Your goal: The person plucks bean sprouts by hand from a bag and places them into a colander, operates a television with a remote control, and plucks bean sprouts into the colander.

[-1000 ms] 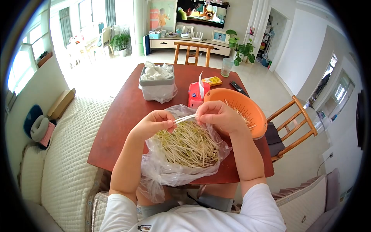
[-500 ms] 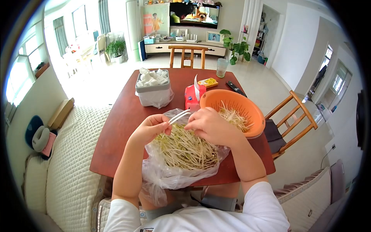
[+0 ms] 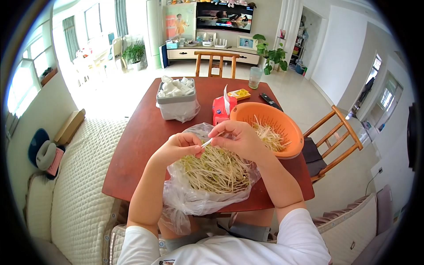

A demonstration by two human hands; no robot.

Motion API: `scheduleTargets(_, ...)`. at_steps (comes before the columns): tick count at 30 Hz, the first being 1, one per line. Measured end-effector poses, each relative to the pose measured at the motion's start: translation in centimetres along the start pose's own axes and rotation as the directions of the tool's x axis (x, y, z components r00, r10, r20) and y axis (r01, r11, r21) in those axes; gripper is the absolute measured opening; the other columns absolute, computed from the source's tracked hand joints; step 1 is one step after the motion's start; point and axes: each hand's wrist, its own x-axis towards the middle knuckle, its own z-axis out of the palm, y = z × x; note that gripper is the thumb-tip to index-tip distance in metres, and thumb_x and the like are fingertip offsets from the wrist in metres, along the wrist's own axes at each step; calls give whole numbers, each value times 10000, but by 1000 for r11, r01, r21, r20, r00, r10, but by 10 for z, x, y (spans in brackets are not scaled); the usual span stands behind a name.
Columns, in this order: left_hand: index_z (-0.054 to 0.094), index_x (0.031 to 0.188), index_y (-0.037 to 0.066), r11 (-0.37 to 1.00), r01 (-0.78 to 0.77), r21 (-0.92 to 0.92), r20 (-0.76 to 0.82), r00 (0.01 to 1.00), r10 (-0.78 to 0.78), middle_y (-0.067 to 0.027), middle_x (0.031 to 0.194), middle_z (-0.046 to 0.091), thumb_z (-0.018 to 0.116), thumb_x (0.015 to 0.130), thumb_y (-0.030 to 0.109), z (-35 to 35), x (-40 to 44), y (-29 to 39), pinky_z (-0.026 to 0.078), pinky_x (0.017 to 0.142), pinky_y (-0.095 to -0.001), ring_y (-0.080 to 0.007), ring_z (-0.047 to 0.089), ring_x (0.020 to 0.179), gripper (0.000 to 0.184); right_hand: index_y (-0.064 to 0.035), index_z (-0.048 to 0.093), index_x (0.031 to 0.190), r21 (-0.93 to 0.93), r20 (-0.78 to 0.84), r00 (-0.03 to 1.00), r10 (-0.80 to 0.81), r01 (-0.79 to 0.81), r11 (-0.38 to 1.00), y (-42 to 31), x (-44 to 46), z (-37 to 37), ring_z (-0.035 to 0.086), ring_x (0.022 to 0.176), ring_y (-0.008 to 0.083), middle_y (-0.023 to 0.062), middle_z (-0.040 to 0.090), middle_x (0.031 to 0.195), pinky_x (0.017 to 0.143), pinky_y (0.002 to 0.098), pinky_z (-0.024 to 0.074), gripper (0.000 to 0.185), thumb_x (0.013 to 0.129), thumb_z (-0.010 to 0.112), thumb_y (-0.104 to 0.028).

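Above an open clear plastic bag [image 3: 194, 205] holding a heap of bean sprouts [image 3: 216, 174], my two hands meet. A short stretch of white bean sprout [image 3: 206, 143] shows between them. My left hand [image 3: 181, 146] pinches its lower left end between thumb and fingers. Closed on the upper right end is my right hand [image 3: 236, 138], thumb and forefinger together. To the right of that hand, an orange colander [image 3: 289, 121] leans slightly towards me with a smaller pile of sprouts [image 3: 269, 138] inside.
A lined grey bin [image 3: 178, 106] full of crumpled white tissues stands on the red-brown table [image 3: 137, 141]. Behind the colander are a red tissue pack [image 3: 221, 108], a yellow box [image 3: 239, 94], a black remote [image 3: 270, 101] and a glass [image 3: 255, 78]. Wooden chairs flank the table's far and right sides.
My hands have come closer together, and the white sprout that arched between them is now mostly covered by my fingers. The bag and colander stay put on the table.
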Motion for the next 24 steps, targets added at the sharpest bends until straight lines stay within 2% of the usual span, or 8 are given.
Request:
scheduleTargets(3,630,962,-8,1000,-14,11,46,999,14,-47,878,661,602,911,111,1,1,-1,487,743,-245,-103,613,800,133,0,644,970,6,-9,1000,-23,23,1000,6,1,1,620,820,64,10,658,869,730,203,487,129,863,662,-70)
scheduleTargets(6,627,1018,-24,1000,-18,22,16,1000,18,-68,899,671,588,919,115,7,1,4,490,742,-249,-112,619,800,175,-8,659,955,-74,-26,1000,-5,3,997,8,0,1,629,795,59,7,670,846,694,197,487,130,853,678,-87)
scheduleTargets(9,622,1053,-33,996,-67,65,31,997,65,-83,888,676,570,929,116,5,2,1,494,725,-251,-116,620,789,200,-18,670,943,-272,-73,997,-37,16,962,0,-1,6,621,744,46,0,673,821,658,192,481,128,843,689,-97)
scheduleTargets(12,626,1033,-27,996,-59,61,49,997,56,-83,857,676,556,937,126,5,3,2,498,698,-253,-119,621,766,194,-28,671,941,-365,-106,990,-93,49,930,-1,0,8,606,697,42,-2,670,805,641,192,474,129,835,695,-96)
scheduleTargets(18,645,959,-1,999,-15,45,0,1000,15,-74,774,663,571,919,146,10,1,8,489,648,-257,-116,608,682,169,-31,667,923,-203,-155,978,-141,108,973,0,1,8,597,719,59,9,667,799,657,208,478,105,831,687,-74)
scheduleTargets(21,644,955,-4,999,-17,30,7,1000,17,-74,765,663,580,914,140,9,2,7,490,637,-254,-112,607,670,164,-24,666,919,-261,-136,975,-173,133,956,4,2,3,605,763,65,14,670,820,682,216,481,105,824,690,-63)
scheduleTargets(24,642,960,-5,999,-23,24,10,1000,23,-71,768,661,587,909,133,7,2,4,495,635,-256,-111,607,669,157,-20,666,913,-212,-114,985,-127,101,972,1,1,0,613,786,75,15,665,818,705,222,482,109,812,697,-48)
